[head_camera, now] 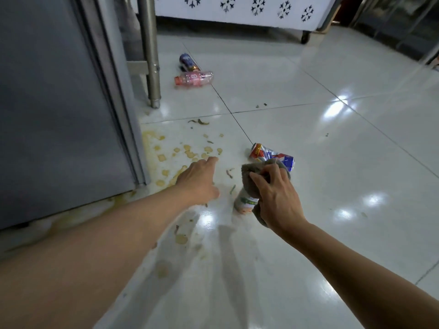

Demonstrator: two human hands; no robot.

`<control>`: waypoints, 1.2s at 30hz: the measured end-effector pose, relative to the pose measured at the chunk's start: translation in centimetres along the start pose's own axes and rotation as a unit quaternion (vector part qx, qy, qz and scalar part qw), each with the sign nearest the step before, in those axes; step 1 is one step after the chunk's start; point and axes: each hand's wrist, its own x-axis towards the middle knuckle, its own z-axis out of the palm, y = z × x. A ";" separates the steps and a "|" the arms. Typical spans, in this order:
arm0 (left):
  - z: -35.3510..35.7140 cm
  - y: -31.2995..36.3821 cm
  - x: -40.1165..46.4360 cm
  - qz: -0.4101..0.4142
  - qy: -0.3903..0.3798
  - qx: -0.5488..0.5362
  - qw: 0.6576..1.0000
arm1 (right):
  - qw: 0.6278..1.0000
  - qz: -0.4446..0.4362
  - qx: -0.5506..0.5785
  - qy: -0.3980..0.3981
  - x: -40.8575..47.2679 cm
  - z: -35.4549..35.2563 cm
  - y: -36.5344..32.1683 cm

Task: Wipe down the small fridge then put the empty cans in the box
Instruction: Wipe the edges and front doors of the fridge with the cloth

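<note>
Can-gathering seems to be starting: the right hand (275, 198) is gripping a cloth (255, 176) and can (245, 203); the left hand (199, 176), fingers relaxed, is reaching over the floor (332, 162), needing another can next

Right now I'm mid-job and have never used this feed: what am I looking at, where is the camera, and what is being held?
There is one view, from a camera worn on a person's head, looking down at a tiled floor. No machine: these are two bare arms. The left hand reaches out open, holding nothing. The right hand grips a grey cloth together with a can. Beyond it lies a crushed can; farther off, a dark can and a pink bottle. The grey fridge stands left, with yellowish spills beside it.
</note>
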 end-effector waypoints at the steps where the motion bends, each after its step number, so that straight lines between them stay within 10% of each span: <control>1: -0.9 -0.9 -1.0 -0.005 0.001 0.003 1.000 | 1.000 -0.013 0.004 -0.002 0.3 0.0 -1.1; 18: -9.5 -18.2 -18.5 -0.185 0.112 -0.018 0.976 | 0.963 -0.261 0.058 0.035 5.9 1.1 -23.7; 30: -9.9 -29.2 -25.4 -0.343 0.238 -0.170 0.893 | 0.824 -0.514 0.057 0.232 11.0 3.1 -35.8; 36: -9.7 -32.8 -24.6 -0.327 0.289 -0.245 0.866 | 0.815 -0.517 -0.088 0.247 13.8 7.2 -37.9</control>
